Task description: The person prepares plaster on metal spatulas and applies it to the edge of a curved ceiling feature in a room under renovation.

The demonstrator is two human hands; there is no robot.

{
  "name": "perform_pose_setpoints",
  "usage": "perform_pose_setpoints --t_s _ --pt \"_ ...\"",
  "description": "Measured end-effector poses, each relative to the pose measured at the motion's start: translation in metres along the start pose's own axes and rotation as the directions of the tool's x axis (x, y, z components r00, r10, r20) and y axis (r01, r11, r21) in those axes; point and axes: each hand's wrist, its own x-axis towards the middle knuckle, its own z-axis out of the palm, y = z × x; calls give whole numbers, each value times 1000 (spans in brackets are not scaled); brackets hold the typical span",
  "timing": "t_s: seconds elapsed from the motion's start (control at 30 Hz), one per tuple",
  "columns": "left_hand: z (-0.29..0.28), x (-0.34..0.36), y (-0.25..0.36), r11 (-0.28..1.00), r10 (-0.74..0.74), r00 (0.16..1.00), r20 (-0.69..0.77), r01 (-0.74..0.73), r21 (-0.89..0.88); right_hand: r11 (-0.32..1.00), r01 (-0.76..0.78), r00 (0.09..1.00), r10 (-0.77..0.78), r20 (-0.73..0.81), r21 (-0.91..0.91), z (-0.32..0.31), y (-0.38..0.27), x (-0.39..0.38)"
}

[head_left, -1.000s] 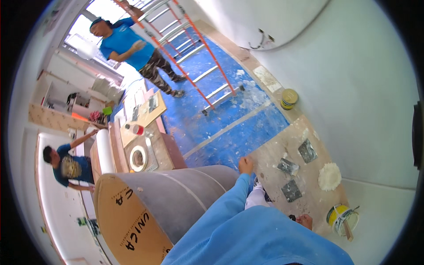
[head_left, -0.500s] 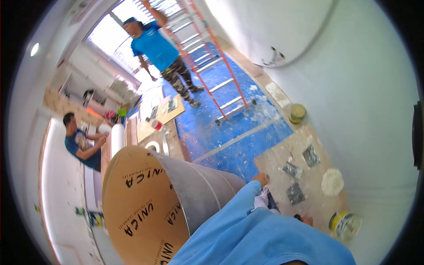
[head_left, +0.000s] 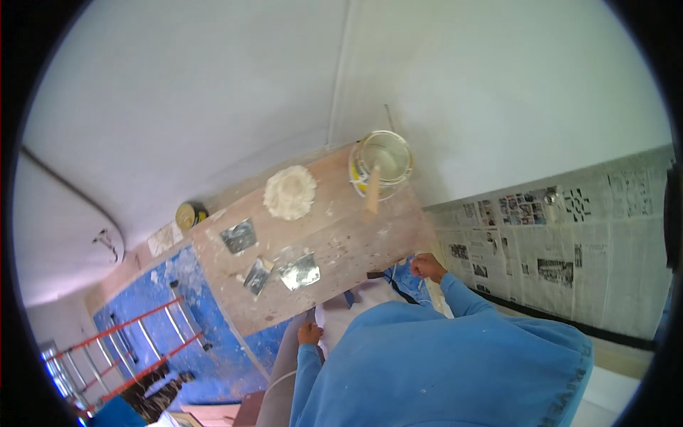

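Observation:
My left hand (head_left: 309,333) hangs low beside my body with its fingers curled, and nothing shows in it. Farther right, my right hand (head_left: 427,267) is raised a little in a loose fist near the front edge of a wooden board (head_left: 341,242), nothing visible in it. On that board lie a mound of white paste (head_left: 289,192) and several flat metal scraper plates (head_left: 300,271). A tub of pale paste (head_left: 384,158) stands at its far right corner, a flat wooden stick (head_left: 372,193) leaning out of it. Neither hand touches these things.
Newspaper sheets (head_left: 555,245) cover a low panel at right. White walls meet behind the board. A yellow-lidded can (head_left: 191,215) stands by the wall at left. An orange stepladder (head_left: 135,349) stands on blue floor sheeting (head_left: 228,370), with a person's patterned trousers (head_left: 151,393) beside it.
My view has swung right, from the large grey roll and co-workers toward the board and tub. The roll is out of sight; the ladder now lies at lower left. Both my hands show more plainly.

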Motion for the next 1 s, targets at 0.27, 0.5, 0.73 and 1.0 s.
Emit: perform_pose_setpoints --t_s 0.27,0.5,0.73,1.0 --pt "-14 9 65 981 195 981 3 -195 7 697 467 688 -673 -271 -543 20 -96 -19" --pt "-23 28 90 969 237 967 -90 -242 -46 411 675 505 -863 -23 -613 89 -197 -5" --pt "-65 62 103 892 435 743 -509 -432 133 394 326 719 -694 -45 -860 64 -271 -15" --pt "-162 140 220 985 162 598 -785 -48 167 506 599 649 -760 6 -621 12 -357 -6"
